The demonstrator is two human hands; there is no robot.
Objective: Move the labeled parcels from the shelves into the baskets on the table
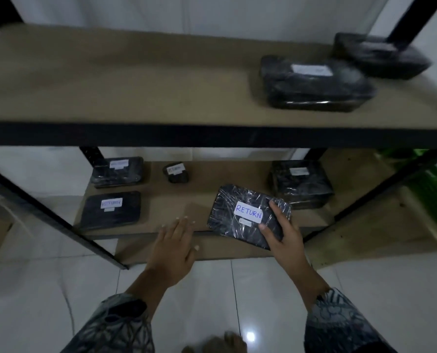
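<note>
Now, R hand (pixel 283 235) gripping parcel (pixel 248 216), shelf edge (pixel 125 235)

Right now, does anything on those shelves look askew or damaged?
Only the RETURN parcel sits askew, because the right hand grips it at the lower shelf edge. The other parcels lie flat. No damage shows, though the far labels are too blurred to read.

Far parcel labels (pixel 119 164) blurred — perhaps handwritten, unreadable.
</note>
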